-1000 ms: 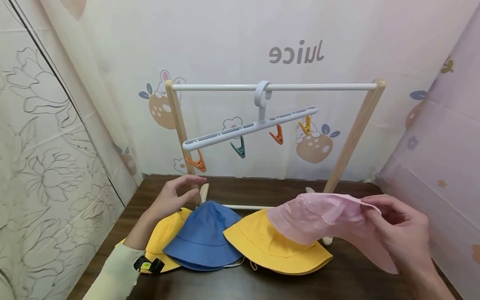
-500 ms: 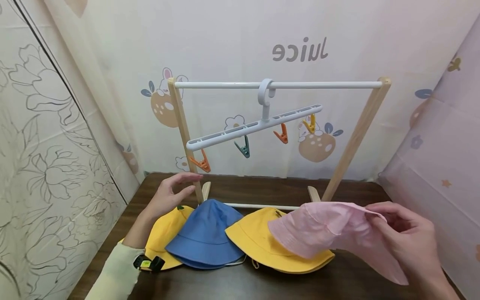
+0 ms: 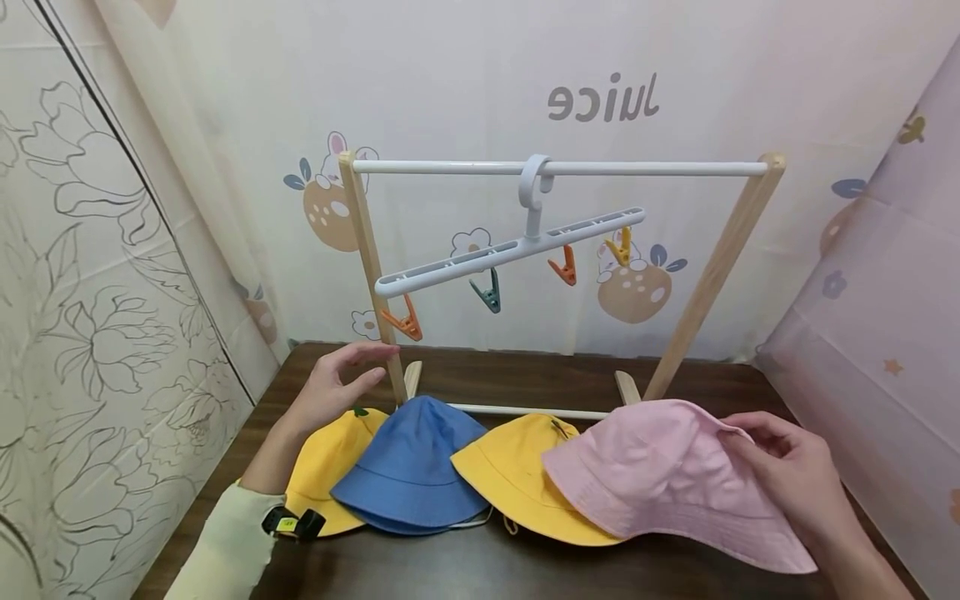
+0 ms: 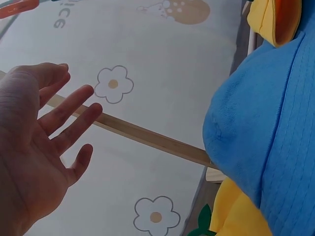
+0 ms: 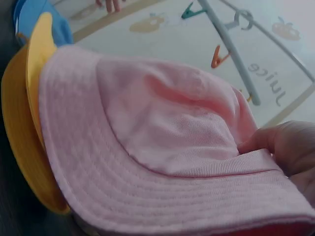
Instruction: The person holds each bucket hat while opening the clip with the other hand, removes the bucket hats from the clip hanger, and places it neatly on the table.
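Observation:
My right hand (image 3: 795, 458) pinches the right side of a pink bucket hat (image 3: 660, 475), thumb on the outer cloth. The hat's left brim overlaps a yellow bucket hat (image 3: 517, 483) on the table. In the right wrist view the pink hat (image 5: 147, 128) fills the middle, its brim toward the camera. My left hand (image 3: 330, 392) hovers above another yellow hat (image 3: 330, 467), fingers spread and loosely bent, holding nothing. A blue bucket hat (image 3: 412, 467) lies between the two yellow ones. In the left wrist view the left hand (image 4: 49, 137) is apart from the blue hat (image 4: 261, 113).
Behind the hats stands a wooden rack (image 3: 708, 275) with a white top bar (image 3: 645, 168). From it hangs a white hanger (image 3: 465, 265) with orange clips (image 3: 408, 321), a green clip (image 3: 489, 293) and a yellow clip (image 3: 620, 247). The dark table (image 3: 420, 567) meets printed curtains.
My right hand has turned the pink hat, lowering its brim so more of its outer side faces the camera. The left hand has barely moved.

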Demonstrator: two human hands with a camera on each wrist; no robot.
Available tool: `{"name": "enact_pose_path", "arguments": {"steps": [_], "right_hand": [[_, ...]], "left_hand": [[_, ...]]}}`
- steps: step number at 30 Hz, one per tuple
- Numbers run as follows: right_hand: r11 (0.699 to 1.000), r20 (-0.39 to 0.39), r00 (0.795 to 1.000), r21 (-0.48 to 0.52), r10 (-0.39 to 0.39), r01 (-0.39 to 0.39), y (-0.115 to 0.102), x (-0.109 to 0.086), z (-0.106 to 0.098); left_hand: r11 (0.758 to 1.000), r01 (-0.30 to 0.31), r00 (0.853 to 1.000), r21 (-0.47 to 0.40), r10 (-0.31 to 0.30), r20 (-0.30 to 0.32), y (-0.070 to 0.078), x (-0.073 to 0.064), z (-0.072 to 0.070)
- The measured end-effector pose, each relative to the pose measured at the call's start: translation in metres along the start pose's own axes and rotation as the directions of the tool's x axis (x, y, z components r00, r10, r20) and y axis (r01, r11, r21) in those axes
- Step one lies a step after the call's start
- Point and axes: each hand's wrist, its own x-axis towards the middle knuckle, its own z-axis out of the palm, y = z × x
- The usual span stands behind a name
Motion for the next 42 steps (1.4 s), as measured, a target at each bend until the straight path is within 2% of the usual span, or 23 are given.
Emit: {"name": "enact_pose_path", "arguments": {"steps": [3, 7, 11, 17, 21, 24, 29, 36, 38, 42], "right_hand": [[0.999, 0.025, 0.999, -0.032, 0.042, -0.041, 0.009, 0.005, -0.005], [0.995, 0.067, 0.996, -0.090, 0.054, -0.048, 0.020, 0.013, -0.010], [0.987, 0.123, 0.992, -0.161, 0.029, -0.009, 0.031, 0.024, -0.011], [0.964, 0.236, 0.972, -0.255, -0.007, 0.069, 0.052, 0.036, -0.009], [0.951, 0.280, 0.959, -0.286, -0.031, 0.114, 0.067, 0.042, -0.011], [0.951, 0.315, 0.949, -0.286, -0.023, 0.118, 0.077, 0.046, -0.014], [0.939, 0.388, 0.921, -0.329, 0.040, 0.098, 0.095, 0.054, -0.022], [0.914, 0.514, 0.855, -0.375, 0.068, 0.153, 0.120, 0.060, -0.035], [0.919, 0.543, 0.837, -0.363, 0.075, 0.153, 0.126, 0.061, -0.038], [0.945, 0.584, 0.804, -0.313, 0.113, 0.095, 0.130, 0.064, -0.042]], "left_hand": [[1.000, -0.004, 1.000, -0.004, 0.004, -0.001, 0.000, 0.000, -0.001], [1.000, -0.015, 1.000, -0.012, 0.015, -0.007, 0.000, 0.000, -0.002], [0.999, -0.026, 1.000, -0.020, 0.025, -0.017, 0.000, 0.000, -0.001], [1.000, -0.023, 1.000, -0.014, 0.023, -0.015, 0.000, 0.002, -0.001], [1.000, -0.020, 1.000, -0.016, 0.019, -0.015, 0.001, 0.003, -0.001], [1.000, -0.020, 1.000, -0.021, 0.020, -0.015, 0.000, 0.003, -0.001], [1.000, -0.013, 1.000, -0.017, 0.012, -0.016, -0.002, 0.003, 0.000], [1.000, 0.000, 1.000, -0.020, 0.000, -0.009, -0.003, 0.003, 0.001], [1.000, 0.001, 1.000, -0.029, -0.001, -0.005, -0.003, 0.003, 0.001], [0.999, 0.003, 1.000, -0.048, -0.003, -0.003, -0.005, 0.002, 0.001]]}}
